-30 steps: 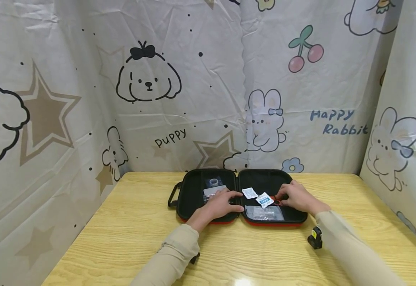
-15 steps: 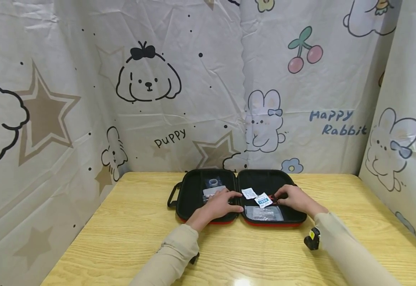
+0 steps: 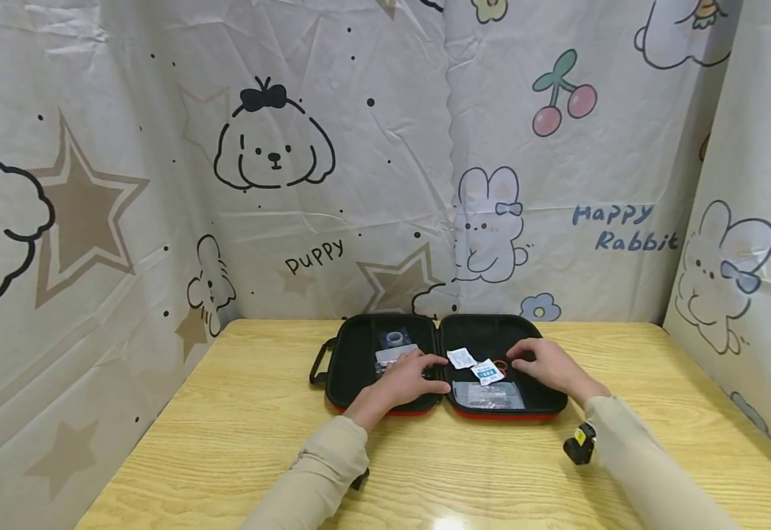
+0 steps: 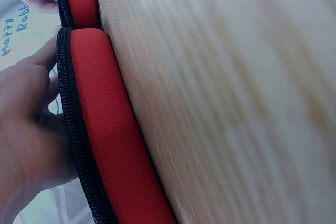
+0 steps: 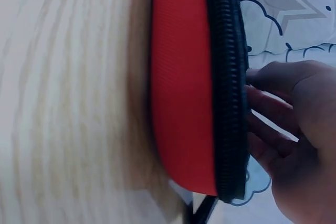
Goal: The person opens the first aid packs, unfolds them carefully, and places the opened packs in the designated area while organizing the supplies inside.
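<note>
A zip case [image 3: 347, 379], red outside and black inside, lies unfolded on the table. My left hand [image 3: 406, 379] reaches over its left half near the hinge, fingers stretched out and thumb apart, partly covering a white packet [image 3: 395, 355]. Over the right half is my right hand [image 3: 547, 364], its fingers loosely bent and nothing seen between them. Just left of its fingertips shows an orange-red loop [image 3: 502, 364], like a scissors handle, partly under a white-and-blue sachet [image 3: 487, 372]. In both wrist views the case wall hides the fingertips.
Another white sachet [image 3: 461, 358] and a clear plastic bag [image 3: 489, 396] lie in the right half. A tape roll [image 3: 395, 338] sits in the left half. The case's handle [image 3: 319, 362] sticks out leftward. Printed cloth [image 3: 332, 221] hangs behind the table [image 3: 465, 471].
My right hand has let go of the orange-red loop and drawn slightly up and away. The loop now lies closer to the sachet. My left hand stays put.
</note>
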`<state>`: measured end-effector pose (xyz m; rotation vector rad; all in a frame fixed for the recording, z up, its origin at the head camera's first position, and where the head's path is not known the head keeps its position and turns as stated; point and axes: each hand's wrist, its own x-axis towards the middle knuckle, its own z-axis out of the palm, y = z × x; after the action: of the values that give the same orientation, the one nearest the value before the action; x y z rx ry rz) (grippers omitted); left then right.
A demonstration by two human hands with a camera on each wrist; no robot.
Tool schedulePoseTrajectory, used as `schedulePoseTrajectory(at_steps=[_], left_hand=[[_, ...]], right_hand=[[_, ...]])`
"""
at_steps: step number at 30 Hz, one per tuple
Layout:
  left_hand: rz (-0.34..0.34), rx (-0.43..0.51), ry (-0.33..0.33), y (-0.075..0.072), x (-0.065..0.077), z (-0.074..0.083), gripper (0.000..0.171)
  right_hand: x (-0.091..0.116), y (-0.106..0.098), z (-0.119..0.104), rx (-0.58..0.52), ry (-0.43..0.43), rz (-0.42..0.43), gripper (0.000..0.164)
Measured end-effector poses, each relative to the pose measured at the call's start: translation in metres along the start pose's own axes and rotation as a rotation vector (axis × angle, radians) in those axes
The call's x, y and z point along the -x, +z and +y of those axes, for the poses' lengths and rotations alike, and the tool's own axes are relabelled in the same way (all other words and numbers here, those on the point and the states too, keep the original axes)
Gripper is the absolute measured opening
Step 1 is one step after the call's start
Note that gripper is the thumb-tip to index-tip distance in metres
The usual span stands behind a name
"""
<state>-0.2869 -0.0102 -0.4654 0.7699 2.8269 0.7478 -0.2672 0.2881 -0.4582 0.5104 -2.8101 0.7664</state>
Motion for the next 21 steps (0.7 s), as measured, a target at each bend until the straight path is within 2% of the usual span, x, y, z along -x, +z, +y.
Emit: schedulePoseTrajectory(at_steps=[4,9,16,21], left_hand=[[0.003,-0.006,0.001,-0.001,0.001,0.001,0.055],[0.002,-0.008,-0.007,-0.004,0.002,0.003,0.055],[0.007,-0.007,-0.015,-0.004,0.002,0.002,0.054],[0.002,-0.007,-0.013,-0.001,0.001,0.003,0.053]], right_hand=[[0.0,-0.004,-0.003,-0.019,-0.01,-0.002,0.018],[-0.006,-0.005,-0.009,-0.048,0.006,-0.066,0.025],[-0.016,0.004,-0.01,-0.074,-0.106,-0.161,0.04],[-0.019,0.01,-0.006,-0.067,-0.092,-0.204,0.054]])
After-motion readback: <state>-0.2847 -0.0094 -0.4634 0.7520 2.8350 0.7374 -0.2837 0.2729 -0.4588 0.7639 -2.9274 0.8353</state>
